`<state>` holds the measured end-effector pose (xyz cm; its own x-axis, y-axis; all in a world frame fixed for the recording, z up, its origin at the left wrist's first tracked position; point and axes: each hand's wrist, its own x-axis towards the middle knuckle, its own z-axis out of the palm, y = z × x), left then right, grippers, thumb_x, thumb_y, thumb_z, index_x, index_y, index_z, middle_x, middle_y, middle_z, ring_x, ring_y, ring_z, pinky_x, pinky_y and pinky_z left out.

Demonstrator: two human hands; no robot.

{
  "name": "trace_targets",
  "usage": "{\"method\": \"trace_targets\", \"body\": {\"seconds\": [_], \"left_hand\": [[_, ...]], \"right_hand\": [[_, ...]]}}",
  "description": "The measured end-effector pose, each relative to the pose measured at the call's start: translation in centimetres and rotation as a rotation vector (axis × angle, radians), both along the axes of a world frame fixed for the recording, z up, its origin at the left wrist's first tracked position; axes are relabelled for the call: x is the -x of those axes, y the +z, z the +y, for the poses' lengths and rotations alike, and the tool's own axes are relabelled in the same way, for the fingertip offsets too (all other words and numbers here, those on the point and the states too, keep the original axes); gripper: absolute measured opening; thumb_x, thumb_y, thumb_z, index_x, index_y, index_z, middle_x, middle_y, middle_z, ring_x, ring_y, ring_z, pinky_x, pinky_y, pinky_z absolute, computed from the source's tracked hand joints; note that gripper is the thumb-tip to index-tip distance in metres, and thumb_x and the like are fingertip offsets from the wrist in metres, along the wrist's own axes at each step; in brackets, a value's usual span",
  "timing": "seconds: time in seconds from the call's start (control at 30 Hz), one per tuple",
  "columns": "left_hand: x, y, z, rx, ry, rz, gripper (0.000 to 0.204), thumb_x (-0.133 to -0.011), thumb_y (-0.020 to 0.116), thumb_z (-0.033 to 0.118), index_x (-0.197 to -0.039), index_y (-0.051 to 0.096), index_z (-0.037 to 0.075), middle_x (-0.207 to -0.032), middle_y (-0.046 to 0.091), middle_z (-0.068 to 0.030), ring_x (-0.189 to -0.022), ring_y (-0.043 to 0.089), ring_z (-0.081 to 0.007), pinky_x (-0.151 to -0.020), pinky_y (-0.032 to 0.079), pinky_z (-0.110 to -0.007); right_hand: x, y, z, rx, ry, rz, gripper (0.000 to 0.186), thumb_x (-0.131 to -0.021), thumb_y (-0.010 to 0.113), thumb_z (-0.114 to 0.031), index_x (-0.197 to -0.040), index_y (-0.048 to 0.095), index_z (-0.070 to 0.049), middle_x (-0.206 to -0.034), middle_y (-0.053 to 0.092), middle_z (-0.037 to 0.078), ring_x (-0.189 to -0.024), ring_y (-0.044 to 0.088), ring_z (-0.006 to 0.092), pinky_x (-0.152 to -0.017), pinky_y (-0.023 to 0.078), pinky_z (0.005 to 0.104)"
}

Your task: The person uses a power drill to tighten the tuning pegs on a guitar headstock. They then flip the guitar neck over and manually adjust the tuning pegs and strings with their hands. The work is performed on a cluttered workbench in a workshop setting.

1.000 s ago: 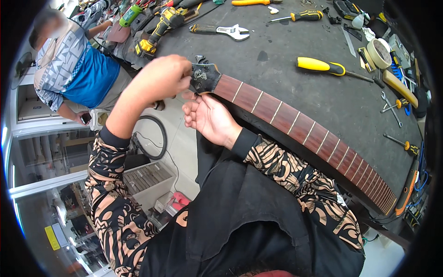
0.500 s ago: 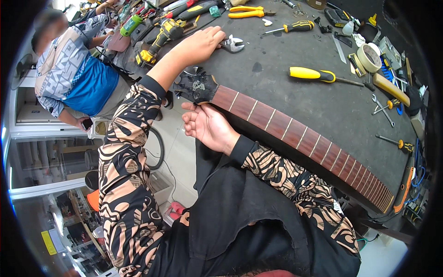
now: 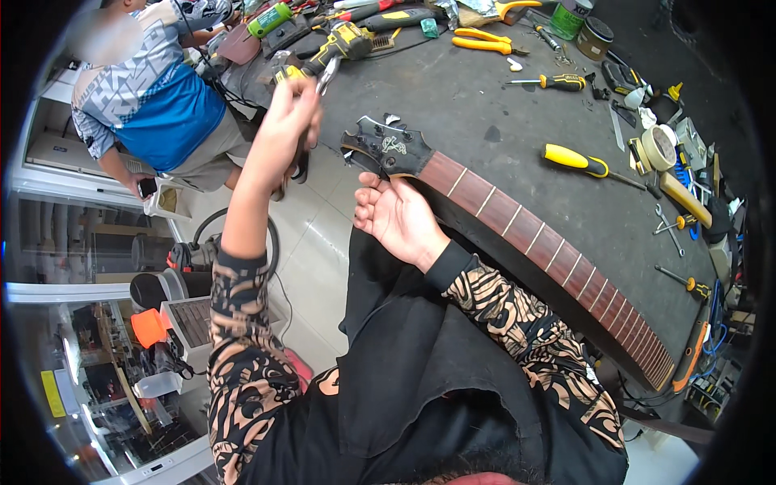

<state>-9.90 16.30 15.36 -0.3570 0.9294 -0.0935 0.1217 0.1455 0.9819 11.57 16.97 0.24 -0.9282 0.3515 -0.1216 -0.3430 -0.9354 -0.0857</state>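
Note:
My left hand (image 3: 287,133) is raised left of the headstock, closed around an adjustable wrench (image 3: 327,76). Its silver jaw sticks out above the fingers; part of the dark handle shows below them. A guitar neck (image 3: 533,242) with a reddish-brown fretboard lies slantwise along the bench's near edge. Its black headstock (image 3: 392,147), fitted with tuners, points to the left. Palm up, my right hand (image 3: 396,217) rests against the underside of the headstock. Its fingers are loosely curled and the palm is bare; the thumb is partly hidden by the headstock.
On the dark bench (image 3: 485,97) lie a yellow screwdriver (image 3: 575,160), yellow pliers (image 3: 485,40) and a yellow cordless drill (image 3: 343,44). Tape rolls (image 3: 659,147) and small tools crowd the right side. Another person (image 3: 153,105) stands at the far left.
My left hand has lifted the adjustable wrench off the bench and swung it left, toward me. The right hand stays at the headstock. The whole view has shifted slightly.

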Motion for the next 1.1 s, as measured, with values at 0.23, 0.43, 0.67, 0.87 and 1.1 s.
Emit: {"method": "trace_targets", "body": {"seconds": [0.23, 0.43, 0.67, 0.87, 1.1], "left_hand": [[-2.4, -3.7, -8.9, 0.179, -0.133, -0.583, 0.03, -0.117, 0.057, 0.036, -0.123, 0.055, 0.007, -0.076, 0.063, -0.0053, -0.056, 0.061, -0.0151, -0.052, 0.049, -0.029], [-1.5, -5.3, -6.9, 0.29, -0.265, -0.464, 0.03, -0.116, 0.058, 0.037, -0.12, 0.057, 0.007, -0.075, 0.066, -0.0025, -0.056, 0.063, -0.0103, -0.051, 0.051, -0.024], [0.3, -1.5, -2.5, 0.45, -0.424, 0.305, 0.026, -0.11, 0.067, 0.022, -0.126, 0.064, 0.001, -0.074, 0.066, -0.0011, -0.057, 0.06, -0.0092, -0.052, 0.048, -0.028], [-0.7, 3.0, 0.9, 0.369, -0.557, 1.032, 0.033, -0.098, 0.08, 0.033, -0.101, 0.069, 0.002, -0.08, 0.073, -0.0173, -0.072, 0.073, -0.034, -0.069, 0.055, -0.047], [-3.2, 4.0, 3.4, 0.541, -0.646, 1.272, 0.036, -0.096, 0.082, 0.037, -0.1, 0.073, 0.002, -0.08, 0.074, -0.0182, -0.082, 0.075, -0.0394, -0.074, 0.056, -0.05]], "right_hand": [[0.4, -0.3, 0.0, -0.037, 0.009, -0.162, 0.043, -0.12, 0.04, -0.047, -0.127, 0.06, -0.01, -0.113, 0.069, 0.006, -0.105, 0.067, 0.0223, -0.092, 0.053, 0.0391], [0.9, 0.9, -0.5, 0.018, -0.076, -0.15, 0.038, -0.119, 0.043, -0.044, -0.118, 0.061, -0.011, -0.11, 0.069, 0.005, -0.102, 0.065, 0.0226, -0.093, 0.052, 0.0407], [-0.6, 1.3, 0.0, 0.043, -0.016, -0.055, 0.047, -0.12, 0.035, -0.048, -0.117, 0.064, -0.011, -0.106, 0.069, 0.007, -0.099, 0.065, 0.024, -0.092, 0.053, 0.0407], [-0.4, 0.9, 0.4, 0.071, 0.029, 0.079, 0.046, -0.12, 0.036, -0.048, -0.117, 0.064, -0.011, -0.106, 0.069, 0.007, -0.099, 0.066, 0.0244, -0.093, 0.054, 0.0414], [-0.2, 0.5, 0.6, 0.086, 0.062, 0.134, 0.042, -0.12, 0.038, -0.047, -0.118, 0.061, -0.013, -0.105, 0.069, 0.005, -0.097, 0.067, 0.022, -0.09, 0.054, 0.0389]]}}
